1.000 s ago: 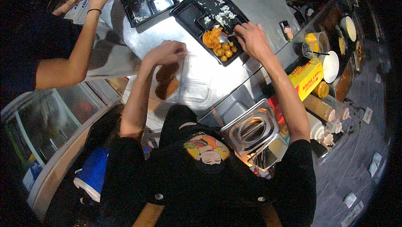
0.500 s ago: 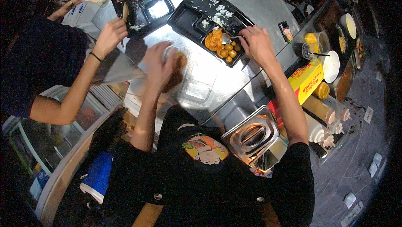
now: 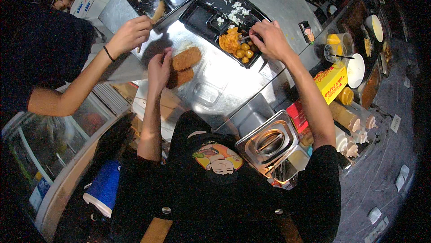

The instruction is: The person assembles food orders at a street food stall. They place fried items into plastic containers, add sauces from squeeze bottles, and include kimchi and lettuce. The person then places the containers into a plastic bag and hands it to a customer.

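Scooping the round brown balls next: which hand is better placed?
Right, most likely: the right hand is at the edge of the black tray, apparently holding a spoon, close to the balls. The left hand is farther off, beside breaded patties.

Count by kind: person's own hands, two, namely one left hand (image 3: 160, 68) and one right hand (image 3: 269, 39). Brown, oblong, breaded patties (image 3: 186, 59), two. Black plastic compartment trays (image 3: 198, 15), two. Orange heaps of food (image 3: 229, 41), two (one per tray). Small golden-brown balls (image 3: 244, 53), at least five (partial overlap prevents an exact total). Slender metal spoon (image 3: 244, 39), one. Clear plastic compartment container (image 3: 207, 91), one. Yellow-and-red cardboard box (image 3: 331, 83), one. Rectangular stainless-steel pan lid (image 3: 268, 140), one. Blue-and-white cooler (image 3: 106, 183), one. Brushed-steel worktop (image 3: 280, 7), one.
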The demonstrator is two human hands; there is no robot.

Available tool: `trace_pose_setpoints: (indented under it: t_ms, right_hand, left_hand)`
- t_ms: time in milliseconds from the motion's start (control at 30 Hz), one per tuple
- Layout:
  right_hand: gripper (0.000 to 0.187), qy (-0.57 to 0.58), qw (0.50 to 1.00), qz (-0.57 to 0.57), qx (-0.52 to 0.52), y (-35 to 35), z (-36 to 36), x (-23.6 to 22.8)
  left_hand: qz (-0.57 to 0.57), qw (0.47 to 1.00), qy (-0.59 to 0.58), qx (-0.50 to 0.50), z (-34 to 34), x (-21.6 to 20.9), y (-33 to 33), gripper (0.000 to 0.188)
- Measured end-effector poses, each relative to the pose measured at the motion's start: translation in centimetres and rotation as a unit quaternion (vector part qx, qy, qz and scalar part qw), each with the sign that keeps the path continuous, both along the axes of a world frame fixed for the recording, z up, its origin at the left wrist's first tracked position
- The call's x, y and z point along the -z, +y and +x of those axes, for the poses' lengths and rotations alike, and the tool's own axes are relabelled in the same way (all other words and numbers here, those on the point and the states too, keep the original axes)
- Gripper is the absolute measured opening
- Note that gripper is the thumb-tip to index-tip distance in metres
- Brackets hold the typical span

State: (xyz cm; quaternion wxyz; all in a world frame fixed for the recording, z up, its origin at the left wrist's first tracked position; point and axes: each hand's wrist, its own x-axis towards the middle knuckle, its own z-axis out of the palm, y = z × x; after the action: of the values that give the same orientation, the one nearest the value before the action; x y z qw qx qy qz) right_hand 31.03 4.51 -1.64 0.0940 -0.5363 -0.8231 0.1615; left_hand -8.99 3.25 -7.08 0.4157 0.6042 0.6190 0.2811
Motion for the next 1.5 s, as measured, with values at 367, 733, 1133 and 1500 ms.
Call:
trace_pose_setpoints:
  t_ms: [367, 733, 1133, 1500]
  right_hand:
    - [0.01, 0.002, 0.997, 0.048, -0.054, -4.5, -3.4, -4.0]
    - [0.016, -0.082, 0.985, 0.086, 0.127, -6.2, -2.7, -5.8]
    - [0.021, -0.109, 0.97, -0.048, 0.212, -2.8, -5.3, -3.1]
    - [0.021, -0.054, 0.977, -0.022, 0.204, -4.3, -2.7, -2.4]
  left_hand:
    - [0.022, 1.0, 0.012, 0.001, 0.3, 1.1, 0.2, 0.031]
    - [0.0, 1.0, -0.004, -0.022, 1.4, -0.3, 0.1, 0.03]
    - [0.034, 0.999, -0.039, -0.015, 1.8, -0.4, -0.3, 0.023]
    - [0.041, 0.999, 0.005, -0.014, 1.9, -0.9, -0.2, 0.022]
